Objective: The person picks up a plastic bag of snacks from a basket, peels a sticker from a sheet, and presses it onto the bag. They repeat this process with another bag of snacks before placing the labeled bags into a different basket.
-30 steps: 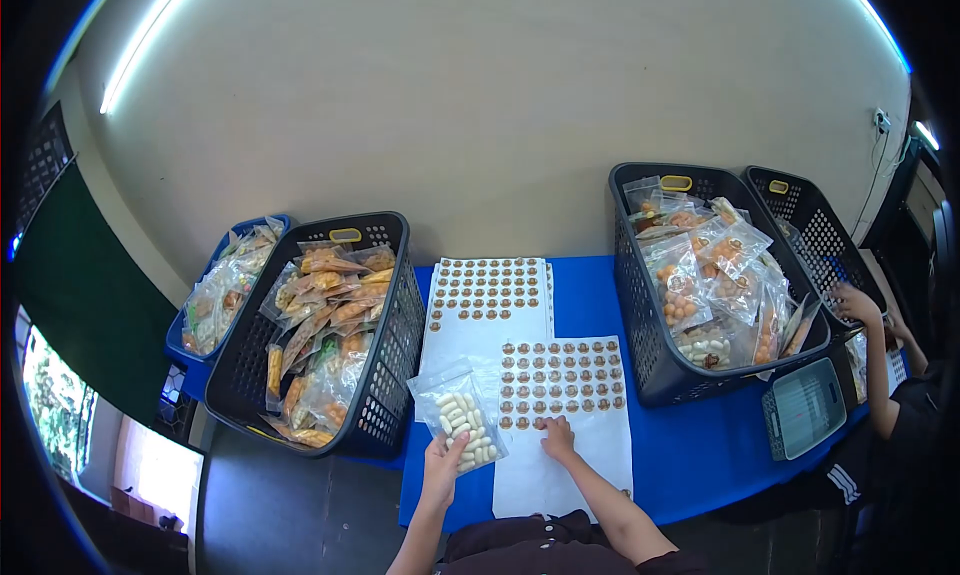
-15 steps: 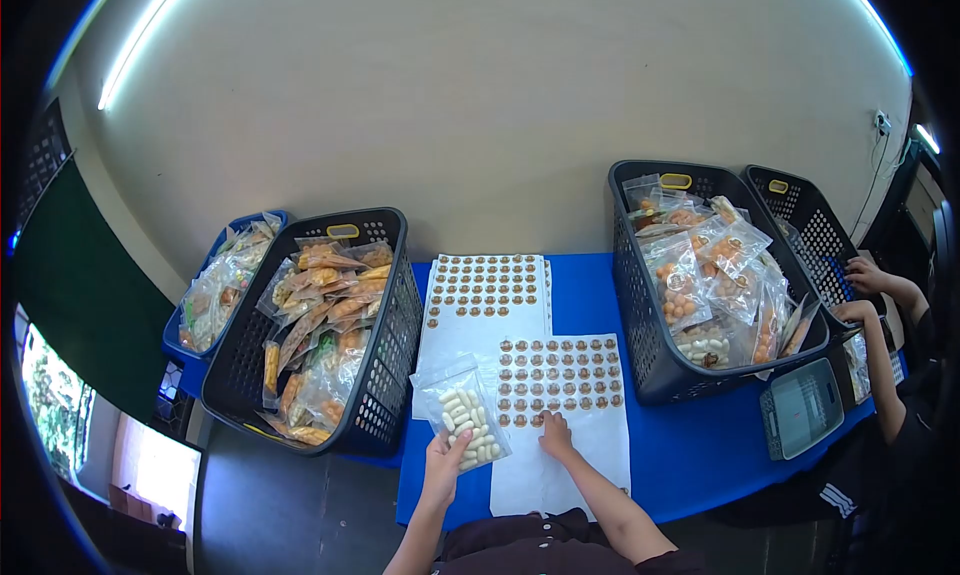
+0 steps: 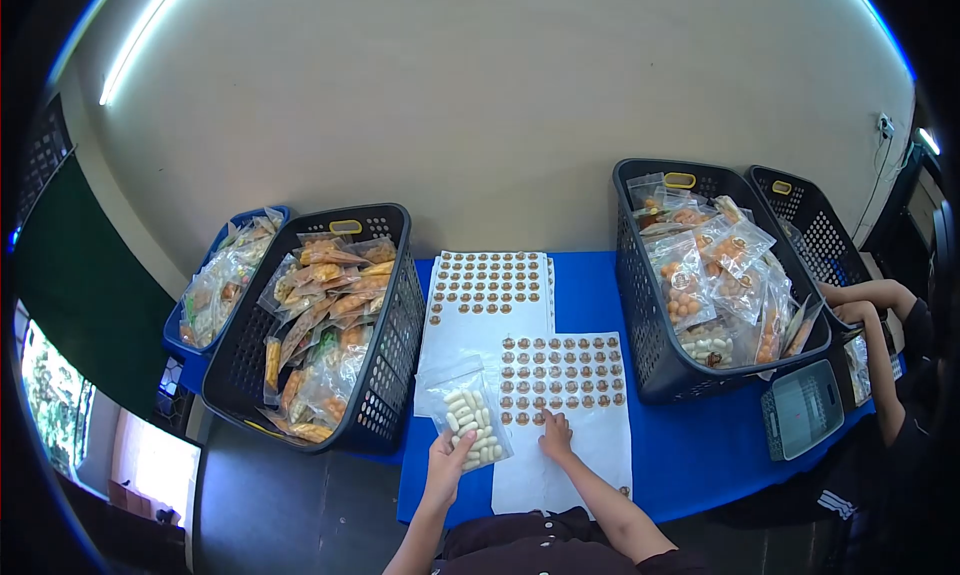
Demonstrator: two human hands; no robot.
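In the head view, my left hand (image 3: 447, 465) has its fingers closed on the lower part of a clear bag of white pieces (image 3: 470, 425), held up over the overlapping paper. I see no round sticker on its face, so I judge this bag unlabelled. My right hand (image 3: 556, 437) reaches the short bottom row of stickers (image 3: 523, 418) on the near sheet (image 3: 585, 455); I can't tell whether its fingertips pinch one or only touch. The rows just beyond those fingers look full, while the paper on my side of them is mostly bare, so I judge part of this sheet used. Beyond my left fingers, the far sheet (image 3: 470, 337) carries more stickers.

Right of my fingers, a big black basket (image 3: 648, 345) holds bags, several with round stickers. Left of them, another black basket (image 3: 392, 360) holds many bags whose labels I can't make out. Farther right are a small green bin (image 3: 803, 410) and another person's hands (image 3: 850, 312). Nothing seems to block my fingers, though my bag hides some paper.
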